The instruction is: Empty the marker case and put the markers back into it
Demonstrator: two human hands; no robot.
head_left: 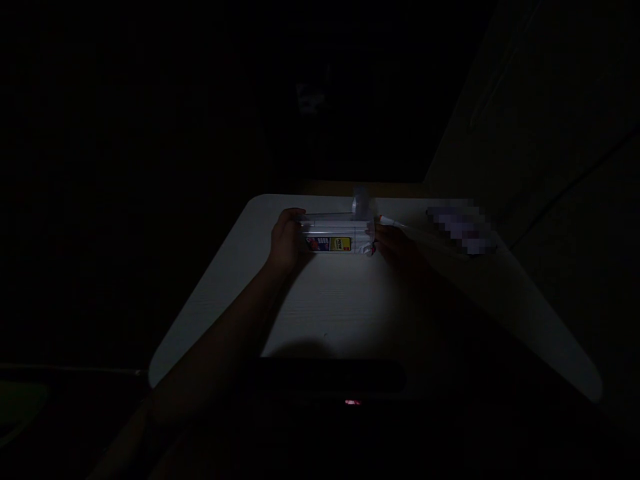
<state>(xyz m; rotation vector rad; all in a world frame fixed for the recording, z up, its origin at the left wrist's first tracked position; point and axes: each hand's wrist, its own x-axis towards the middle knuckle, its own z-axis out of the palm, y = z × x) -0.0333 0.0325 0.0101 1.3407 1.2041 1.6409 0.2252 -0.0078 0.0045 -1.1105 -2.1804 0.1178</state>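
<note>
A clear plastic pack (pixel 327 230) with long white items inside and a yellow and dark printed label lies crosswise near the far part of the white table. My left hand (pixel 285 243) is closed around its left end. At the other end, the fingers of my right hand (pixel 397 245) are bent in and grip the pack's edge, though deep shadow hides part of them. Just above the right fingers shows a slim white stick-like item with a red end (pixel 387 220). A crumpled clear plastic piece (pixel 360 200) stands up behind the pack.
The room is very dark, with light only on the middle of the white table (pixel 330 300). A pixelated object (pixel 460 227) lies at the table's far right. A dark cable (pixel 565 193) runs along the right side.
</note>
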